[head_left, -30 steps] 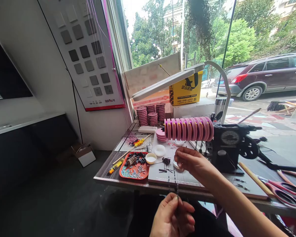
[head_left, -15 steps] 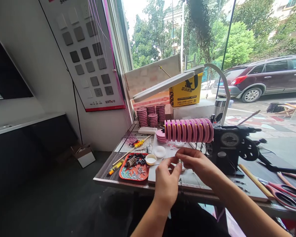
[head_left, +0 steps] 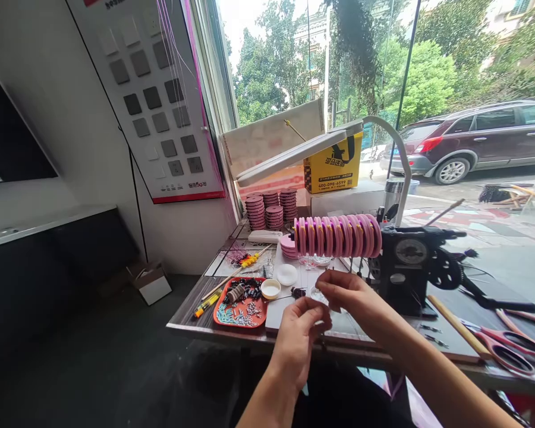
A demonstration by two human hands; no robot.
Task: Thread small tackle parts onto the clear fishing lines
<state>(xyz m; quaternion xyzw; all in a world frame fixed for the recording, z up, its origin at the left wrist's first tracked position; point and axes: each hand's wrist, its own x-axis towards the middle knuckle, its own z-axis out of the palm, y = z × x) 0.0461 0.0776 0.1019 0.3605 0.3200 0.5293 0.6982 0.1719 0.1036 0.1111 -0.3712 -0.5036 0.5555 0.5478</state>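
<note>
My left hand [head_left: 299, 333] is closed in a pinch over the front of the white board [head_left: 279, 315]; what it holds is too small to make out. Just above and to the right, my right hand [head_left: 350, 292] also pinches something tiny that I cannot name. A small clear dish [head_left: 315, 293] lies between and behind the hands, with a small black piece [head_left: 298, 292] to its left. Behind them, pink spools [head_left: 339, 236] sit in a row on the black winding machine [head_left: 403, 279]. Left of my hands is a red tray [head_left: 241, 325] of small black, silver and blue-green parts.
A white lid [head_left: 287, 274] and a round cream container [head_left: 271, 289] stand beside the tray. Scissors [head_left: 508, 351] and a wooden stick [head_left: 457, 327] lie at the right. Stacked pink spools [head_left: 255, 212] and a yellow box [head_left: 334, 166] stand behind, under a white lamp [head_left: 294, 157].
My hands have drawn slightly apart, the left one lower and its fingers curled more. The black piece and clear dish now show between them. The view has shifted a little.
</note>
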